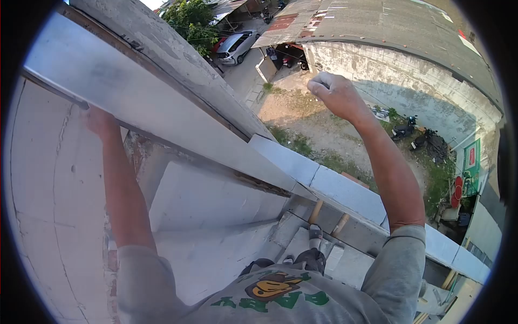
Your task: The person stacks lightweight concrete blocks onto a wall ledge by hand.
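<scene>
Head view: left fingers (91, 115) grip plank (140, 94) underside.

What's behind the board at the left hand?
Block wall shows beside the board; the strip it covers is hidden. Left hand meets its lower edge, fingers hidden.

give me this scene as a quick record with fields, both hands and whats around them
left hand: on the lower edge of the long grey bar, fingers hidden
right hand: raised in the air, closed in a fist
wall: white blocks, mortar joints showing
foot: sandalled, on a block
below: dirt yard, grey car, parked motorbikes
</scene>
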Motion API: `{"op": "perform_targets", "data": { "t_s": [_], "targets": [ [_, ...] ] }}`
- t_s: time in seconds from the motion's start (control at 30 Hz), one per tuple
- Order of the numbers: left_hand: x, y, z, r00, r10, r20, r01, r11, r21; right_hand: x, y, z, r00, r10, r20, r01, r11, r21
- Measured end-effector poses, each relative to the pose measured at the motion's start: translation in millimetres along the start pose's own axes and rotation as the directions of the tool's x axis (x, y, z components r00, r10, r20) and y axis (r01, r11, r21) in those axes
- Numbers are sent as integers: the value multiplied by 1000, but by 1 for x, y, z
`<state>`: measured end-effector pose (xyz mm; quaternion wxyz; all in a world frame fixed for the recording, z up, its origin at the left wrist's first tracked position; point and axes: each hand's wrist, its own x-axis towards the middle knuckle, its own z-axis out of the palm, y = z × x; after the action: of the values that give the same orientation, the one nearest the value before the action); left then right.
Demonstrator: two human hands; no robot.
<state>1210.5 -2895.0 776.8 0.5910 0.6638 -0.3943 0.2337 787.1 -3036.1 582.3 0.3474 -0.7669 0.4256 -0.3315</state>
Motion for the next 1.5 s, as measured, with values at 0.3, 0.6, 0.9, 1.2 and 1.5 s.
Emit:
{"op": "perform_targets", "data": {
  "t_s": [0.3,0.6,0.9,1.2,1.5],
  "targets": [
    [1,0,24,956,-165,-243,134,981,-140,138,54,139,968,-140,208,112,984,141],
    [-7,14,40,936,-134,-327,104,989,-107,197,56,212,960,-153,234,89,960,266],
    [7,-1,24,966,-65,-251,64,998,-15,246,-7,307,881,-447,152,385,867,316],
    [-11,10,45,956,-8,-294,7,1000,-2,252,-21,286,746,-495,446,465,866,183],
    [2,2,32,966,-12,-258,7,1000,-18,205,-20,254,735,-552,394,555,823,119]
  ]
}}
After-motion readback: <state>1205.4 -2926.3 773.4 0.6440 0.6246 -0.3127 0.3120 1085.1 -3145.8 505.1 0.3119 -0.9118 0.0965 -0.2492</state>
